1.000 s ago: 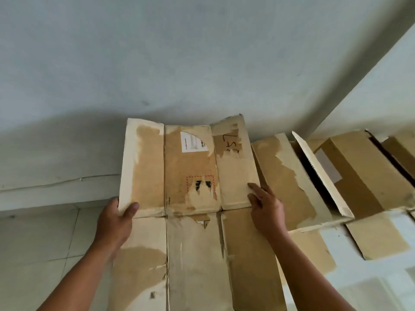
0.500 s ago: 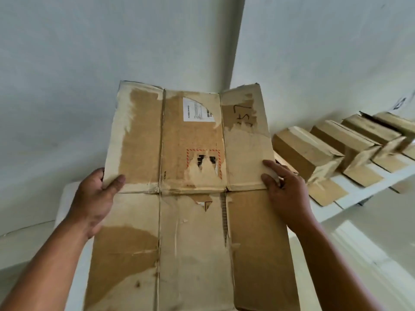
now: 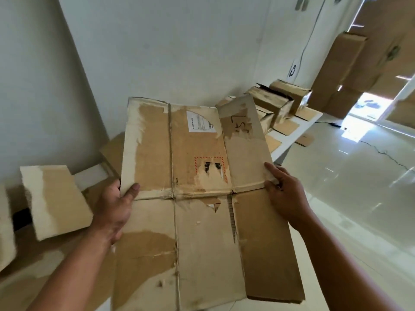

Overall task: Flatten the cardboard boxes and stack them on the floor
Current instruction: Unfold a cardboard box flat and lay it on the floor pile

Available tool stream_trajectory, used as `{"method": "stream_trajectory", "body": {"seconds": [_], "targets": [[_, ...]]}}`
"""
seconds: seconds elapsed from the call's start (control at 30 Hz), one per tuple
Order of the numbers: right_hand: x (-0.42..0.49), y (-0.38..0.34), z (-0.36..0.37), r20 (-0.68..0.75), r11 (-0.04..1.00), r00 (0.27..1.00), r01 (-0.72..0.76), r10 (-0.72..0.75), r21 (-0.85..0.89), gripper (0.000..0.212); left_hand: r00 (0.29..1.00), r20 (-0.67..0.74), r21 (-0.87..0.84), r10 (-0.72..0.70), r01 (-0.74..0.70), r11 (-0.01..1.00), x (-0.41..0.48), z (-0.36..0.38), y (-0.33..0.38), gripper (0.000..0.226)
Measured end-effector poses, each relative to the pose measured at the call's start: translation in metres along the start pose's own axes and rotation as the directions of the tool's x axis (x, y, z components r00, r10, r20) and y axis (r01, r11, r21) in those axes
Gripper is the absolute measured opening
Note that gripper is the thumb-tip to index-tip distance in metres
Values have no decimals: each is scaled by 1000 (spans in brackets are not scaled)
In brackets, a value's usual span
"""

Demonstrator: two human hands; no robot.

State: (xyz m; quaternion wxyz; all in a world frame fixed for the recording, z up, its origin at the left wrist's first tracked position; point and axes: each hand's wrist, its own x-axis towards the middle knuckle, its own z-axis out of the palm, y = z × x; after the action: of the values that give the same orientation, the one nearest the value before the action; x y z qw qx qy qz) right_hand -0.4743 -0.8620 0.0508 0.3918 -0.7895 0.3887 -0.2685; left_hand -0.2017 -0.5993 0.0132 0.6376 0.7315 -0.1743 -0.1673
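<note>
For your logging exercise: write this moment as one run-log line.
phase: flat box held up | left hand: grips left edge | right hand: grips right edge | table: unflattened boxes

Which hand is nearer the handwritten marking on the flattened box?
Right. The right hand grips the right edge of the flattened box, on the same panel as the handwritten marking, below it. The left hand grips the left edge, two panels away.

Wht walls (image 3: 157,52), glossy tiled flr (image 3: 359,187)
</note>
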Motion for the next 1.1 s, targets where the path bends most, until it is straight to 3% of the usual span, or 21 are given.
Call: {"method": "stream_trajectory", "body": {"seconds": [0.27, 0.47, 0.6, 1.1], "targets": [[134, 106, -105, -161, 984, 972, -175, 171, -11, 46, 983, 166, -15, -79, 83, 996, 104, 219, 6, 11], [226, 169, -189, -303, 951, 902, -297, 308, 83, 44, 951, 297, -46, -89, 108, 993, 168, 380, 45, 14], [290, 215, -237, -309, 939, 887, -321, 344, 123, 61, 937, 346, -44, -56, 76, 996, 202, 480, 60, 17], [609, 409, -441, -201, 911, 889, -396, 412, 118, 27, 952, 286, -72, -112, 137, 988, 314, 852, 108, 20]]}}
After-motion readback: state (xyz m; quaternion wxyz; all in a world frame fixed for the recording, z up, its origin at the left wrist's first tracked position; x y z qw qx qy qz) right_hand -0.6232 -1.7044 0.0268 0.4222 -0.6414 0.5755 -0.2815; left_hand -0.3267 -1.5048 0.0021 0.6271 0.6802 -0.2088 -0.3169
